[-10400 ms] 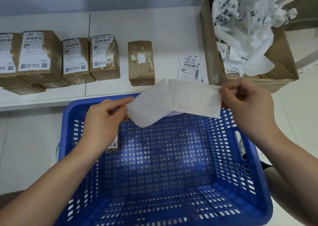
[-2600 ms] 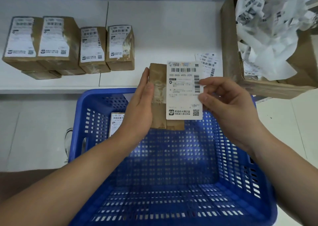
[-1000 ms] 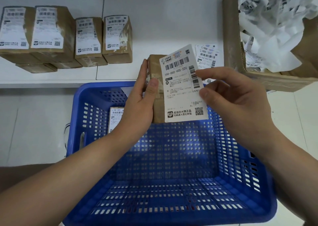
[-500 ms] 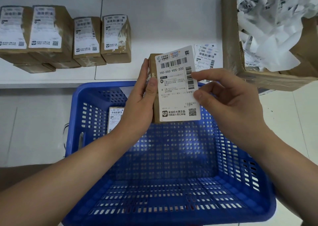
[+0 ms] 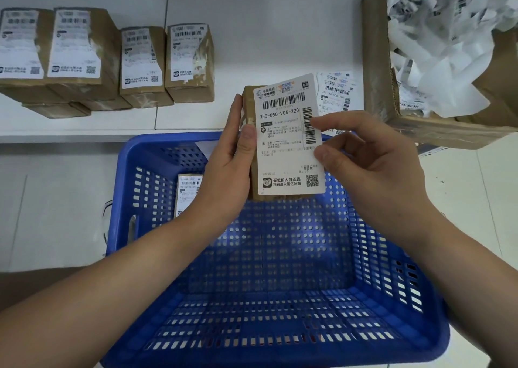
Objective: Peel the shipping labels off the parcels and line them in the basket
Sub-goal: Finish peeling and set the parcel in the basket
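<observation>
My left hand (image 5: 224, 168) grips a small brown parcel (image 5: 249, 107) upright above the far rim of the blue basket (image 5: 280, 297). My right hand (image 5: 372, 165) pinches the right edge of a white shipping label (image 5: 286, 140) that lies flat over the parcel's front. One labelled parcel (image 5: 188, 194) stands against the basket's far-left wall, partly hidden by my left wrist. Several labelled parcels (image 5: 140, 59) sit in a row on the white shelf at the left.
A stack of loose labels (image 5: 337, 93) lies on the shelf right of the held parcel. An open cardboard box (image 5: 378, 67) full of crumpled white backing paper (image 5: 448, 31) stands at the right. The white shelf edge (image 5: 70, 136) runs behind the basket.
The label was tilted a second ago; my right hand has straightened it and brought it squarely over the parcel's face. My left hand holds the parcel in the same place.
</observation>
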### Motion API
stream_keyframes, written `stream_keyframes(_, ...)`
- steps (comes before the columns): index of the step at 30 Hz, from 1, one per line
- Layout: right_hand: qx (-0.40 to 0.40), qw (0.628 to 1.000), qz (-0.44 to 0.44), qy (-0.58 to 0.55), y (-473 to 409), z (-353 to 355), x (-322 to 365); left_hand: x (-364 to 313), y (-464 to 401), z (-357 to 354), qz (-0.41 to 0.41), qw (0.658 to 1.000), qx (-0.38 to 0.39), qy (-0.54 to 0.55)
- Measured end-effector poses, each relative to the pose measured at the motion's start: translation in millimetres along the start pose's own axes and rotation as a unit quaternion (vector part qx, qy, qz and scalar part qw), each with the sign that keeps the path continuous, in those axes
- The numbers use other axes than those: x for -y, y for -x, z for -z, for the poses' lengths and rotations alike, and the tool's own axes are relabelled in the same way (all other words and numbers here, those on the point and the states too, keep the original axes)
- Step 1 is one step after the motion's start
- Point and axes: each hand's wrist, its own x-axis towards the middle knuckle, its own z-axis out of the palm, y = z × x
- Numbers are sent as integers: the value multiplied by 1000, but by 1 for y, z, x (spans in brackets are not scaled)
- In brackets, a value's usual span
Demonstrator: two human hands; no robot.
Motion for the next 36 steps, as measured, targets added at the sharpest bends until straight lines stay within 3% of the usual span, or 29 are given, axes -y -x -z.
stream_keyframes(36,-9,1000,-15,0,-2,-1,-3,-2,2,-4,23,999,7,36)
